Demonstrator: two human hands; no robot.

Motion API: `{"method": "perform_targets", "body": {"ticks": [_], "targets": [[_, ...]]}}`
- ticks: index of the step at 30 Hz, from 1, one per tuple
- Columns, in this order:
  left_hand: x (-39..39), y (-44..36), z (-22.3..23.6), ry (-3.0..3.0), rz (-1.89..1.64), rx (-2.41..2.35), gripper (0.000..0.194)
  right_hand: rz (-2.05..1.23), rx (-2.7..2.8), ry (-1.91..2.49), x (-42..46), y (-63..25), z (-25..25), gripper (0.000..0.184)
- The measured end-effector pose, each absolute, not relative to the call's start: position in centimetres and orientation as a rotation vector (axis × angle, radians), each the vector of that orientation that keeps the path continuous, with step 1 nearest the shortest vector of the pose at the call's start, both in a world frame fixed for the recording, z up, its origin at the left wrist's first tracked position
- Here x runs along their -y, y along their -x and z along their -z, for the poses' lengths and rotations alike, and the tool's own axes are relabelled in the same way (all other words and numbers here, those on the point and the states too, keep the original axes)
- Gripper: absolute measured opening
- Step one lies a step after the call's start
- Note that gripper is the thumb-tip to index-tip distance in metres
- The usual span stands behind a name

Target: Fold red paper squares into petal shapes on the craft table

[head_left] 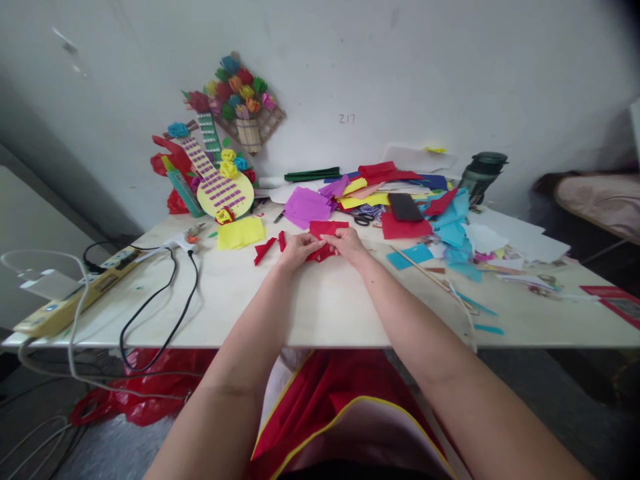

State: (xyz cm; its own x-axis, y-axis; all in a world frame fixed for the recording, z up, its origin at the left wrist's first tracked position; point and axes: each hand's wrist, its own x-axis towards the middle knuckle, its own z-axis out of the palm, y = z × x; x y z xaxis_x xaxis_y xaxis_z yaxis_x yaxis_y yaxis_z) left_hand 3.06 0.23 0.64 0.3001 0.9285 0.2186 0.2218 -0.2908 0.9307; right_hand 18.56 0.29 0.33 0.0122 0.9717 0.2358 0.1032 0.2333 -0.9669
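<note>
Over the middle of the white table, my left hand [297, 251] and my right hand [350, 245] meet at the fingertips. Both are pinched on a small piece of red crepe paper [319, 256], part of it hidden by my fingers. Just behind them lies a flat sheet of red paper [323, 227]. Small red paper strips [265, 251] rest to the left of my left hand, beside a yellow crepe paper piece [241, 233]. Purple paper [307, 207] lies farther back, near black-handled scissors [363, 219].
A glue gun [181, 241] with black cable and a power strip [80, 293] are at the left. A glue bottle [183, 189] leans by paper-flower crafts. At the right lie a phone [405, 207], blue paper [453, 227], a wooden stick [425, 272] and scraps; a dark bottle [483, 175] stands behind.
</note>
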Motion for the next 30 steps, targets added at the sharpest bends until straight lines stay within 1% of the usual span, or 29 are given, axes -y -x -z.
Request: {"method": "perform_targets", "body": {"ticks": [8,15,21,25,30], "targets": [[-0.42,-2.85,-0.26,-1.636,-0.909,-0.955,0.037,-0.937,1.411,1.127,0.11,-18.65,-0.62,0.038],[-0.16,-3.03,-0.71,-1.693,-0.881,-1.183,0.039,-0.903,1.35,1.159,-0.31,-18.62,-0.28,0.04],[0.3,-2.79,-1.18,-1.799,-0.776,-1.176,0.045,-0.948,1.336,1.155,-0.22,-18.75,-0.4,0.035],[0.34,-2.61,-1.0,-1.852,-0.679,-1.097,0.044,-0.967,1.33,1.157,-0.26,-18.87,-0.43,0.029],[0.11,-2.61,-0.59,-1.83,-0.713,-0.978,0.041,-0.953,1.327,1.147,-0.34,-19.0,-0.43,0.027]]}}
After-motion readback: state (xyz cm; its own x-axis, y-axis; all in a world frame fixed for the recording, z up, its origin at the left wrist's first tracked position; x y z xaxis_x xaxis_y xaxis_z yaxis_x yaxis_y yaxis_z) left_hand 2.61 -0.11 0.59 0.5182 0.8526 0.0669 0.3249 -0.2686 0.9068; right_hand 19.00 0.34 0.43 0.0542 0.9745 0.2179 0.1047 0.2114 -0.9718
